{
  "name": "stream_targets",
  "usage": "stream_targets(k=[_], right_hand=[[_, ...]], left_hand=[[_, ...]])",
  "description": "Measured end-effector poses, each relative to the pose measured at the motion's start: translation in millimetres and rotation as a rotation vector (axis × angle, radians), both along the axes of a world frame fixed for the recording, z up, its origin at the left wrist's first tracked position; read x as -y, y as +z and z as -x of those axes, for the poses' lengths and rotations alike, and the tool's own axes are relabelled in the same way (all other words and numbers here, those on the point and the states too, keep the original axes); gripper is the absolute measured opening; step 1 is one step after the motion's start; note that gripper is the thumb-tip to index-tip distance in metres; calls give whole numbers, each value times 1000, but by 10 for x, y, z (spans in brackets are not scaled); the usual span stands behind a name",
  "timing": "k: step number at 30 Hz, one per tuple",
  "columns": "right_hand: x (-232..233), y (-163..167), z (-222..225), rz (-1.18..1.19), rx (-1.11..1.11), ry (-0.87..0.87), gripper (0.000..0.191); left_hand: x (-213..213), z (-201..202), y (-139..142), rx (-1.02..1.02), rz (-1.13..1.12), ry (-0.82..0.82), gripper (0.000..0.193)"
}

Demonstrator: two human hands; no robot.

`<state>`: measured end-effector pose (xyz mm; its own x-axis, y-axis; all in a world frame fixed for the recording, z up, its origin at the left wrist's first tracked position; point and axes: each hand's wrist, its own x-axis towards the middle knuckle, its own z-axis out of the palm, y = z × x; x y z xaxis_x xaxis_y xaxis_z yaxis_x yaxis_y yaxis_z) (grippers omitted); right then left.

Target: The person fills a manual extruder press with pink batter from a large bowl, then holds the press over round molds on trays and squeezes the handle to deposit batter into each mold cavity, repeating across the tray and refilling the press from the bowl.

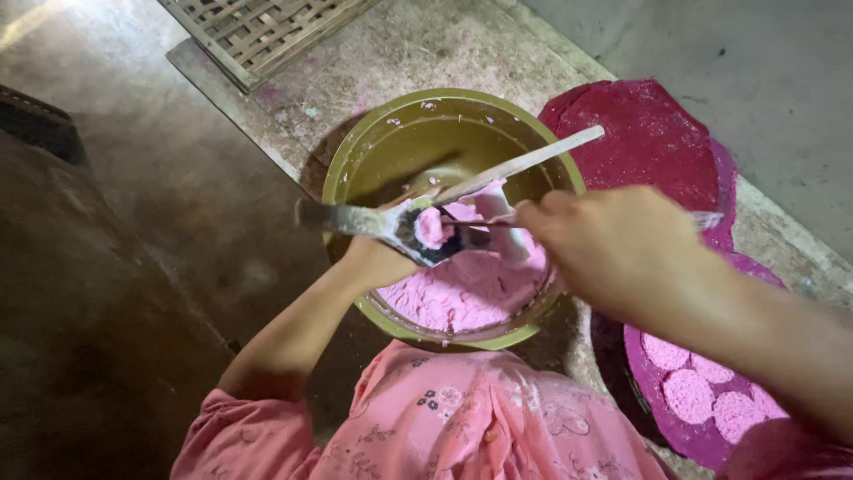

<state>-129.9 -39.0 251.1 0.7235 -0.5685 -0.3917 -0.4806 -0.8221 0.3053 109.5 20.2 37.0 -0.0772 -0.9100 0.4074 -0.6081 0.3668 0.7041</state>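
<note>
One olive-green bowl (pixel 355 169), holding pink dough. Two hands: left hand (pixel 378 262), right hand (pixel 613 249). One dark scoop (pixel 426 233) with one pink dough lump (pixel 433 227) in it. One pale flat stick (pixel 520 164) across bowl. Two magenta round mats: one upper (pixel 644 133), one lower (pixel 657 400). Four pink dough discs (pixel 689 393) visible on lower mat. One woven bamboo tray (pixel 258 31).

This is looking like a home food-making spot on a bare concrete floor (pixel 160 178), where a green basin (pixel 355 160) of pink dough is sitting on a worn slab (pixel 373 53), a woven bamboo tray (pixel 258 31) lying beyond the basin and pink-stained cloths (pixel 649 133) spreading to its right.
</note>
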Motion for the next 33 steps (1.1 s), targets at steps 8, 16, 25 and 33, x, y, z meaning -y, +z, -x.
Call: stream_targets(k=[8,16,25,33], right_hand=[[-207,-552,-271,78,235,293,18],[-19,-840,-5,-212,1042,-10,36],[-131,-2055,41,-742,1063,-366,51],[145,-1745,278,-738,1258,199,74]], left_hand=[[76,232,-151,156,42,126,45],[-27,-139,123,-181,1,480,59],[291,-273,-38,48,121,649,76],[80,97,-31,-1024,-96,174,25]])
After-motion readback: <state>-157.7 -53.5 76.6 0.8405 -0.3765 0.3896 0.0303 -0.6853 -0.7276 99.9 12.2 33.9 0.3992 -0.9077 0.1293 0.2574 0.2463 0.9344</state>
